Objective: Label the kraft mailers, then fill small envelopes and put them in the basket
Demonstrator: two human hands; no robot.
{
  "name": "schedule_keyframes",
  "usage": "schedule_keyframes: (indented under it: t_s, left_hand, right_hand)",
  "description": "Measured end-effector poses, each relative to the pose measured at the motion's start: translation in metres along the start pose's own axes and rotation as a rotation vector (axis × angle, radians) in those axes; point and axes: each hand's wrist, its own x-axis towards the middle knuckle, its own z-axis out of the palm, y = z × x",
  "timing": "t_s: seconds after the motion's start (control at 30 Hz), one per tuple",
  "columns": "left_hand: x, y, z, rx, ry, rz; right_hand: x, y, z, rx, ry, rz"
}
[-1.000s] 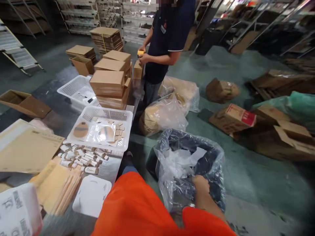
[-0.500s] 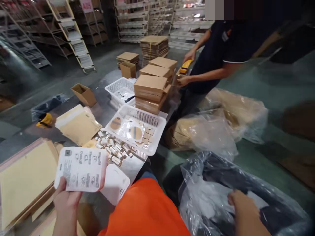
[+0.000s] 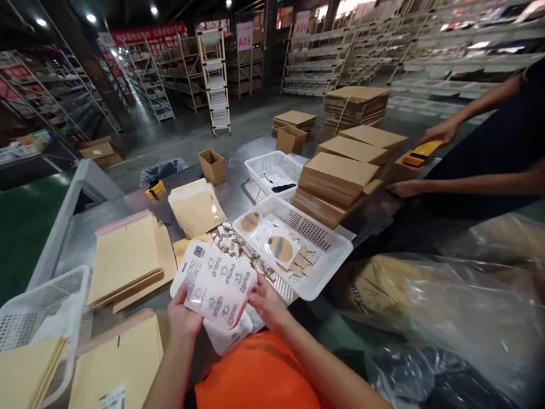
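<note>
Two bare hands and a packet above a smooth, dark grey work table (image 3: 234,190). The white, rounded-rectangular printed packet (image 3: 215,284) is held tilted at the near edge of the table. Its face is glossy and tinged pink, with a square code in its far left corner, lines of dark text and small line drawings; its near right edge is pink. The left hand (image 3: 186,311) grips the near left edge, thumb on top and fingers beneath; the right hand (image 3: 267,302) pinches the right edge between thumb and fingers. Partly covered by the packet lies a flat white rounded piece (image 3: 230,339).

Beyond the packet, small white-capped bottles (image 3: 230,238) lie in a loose heap beside a white perforated plastic basket (image 3: 313,291), which bears round tan discs (image 3: 281,249) and small angular brown pieces (image 3: 303,262). To the left, pale yellow paper envelopes (image 3: 125,261) form a flat, layered pile. At far right, smooth brown cardboard boxes (image 3: 336,176) stand stacked; beside them, a co-worker's hand (image 3: 440,132) holds a yellow tool (image 3: 423,152).
</note>
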Motion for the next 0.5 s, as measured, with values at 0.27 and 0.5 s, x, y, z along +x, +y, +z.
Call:
schedule_keyframes:
  t_s: [0.27,0.5]
  left_hand:
    - [-0.032,-0.021,0.024,-0.04,0.248,-0.08]
    - [-0.044,-0.019,0.028,-0.018,0.082,-0.142]
  right_hand:
    - [-0.007,0.037,0.026,-0.299,0.108,-0.111]
    - [0.009,0.008,0.021,-1.473,-0.434,-1.332]
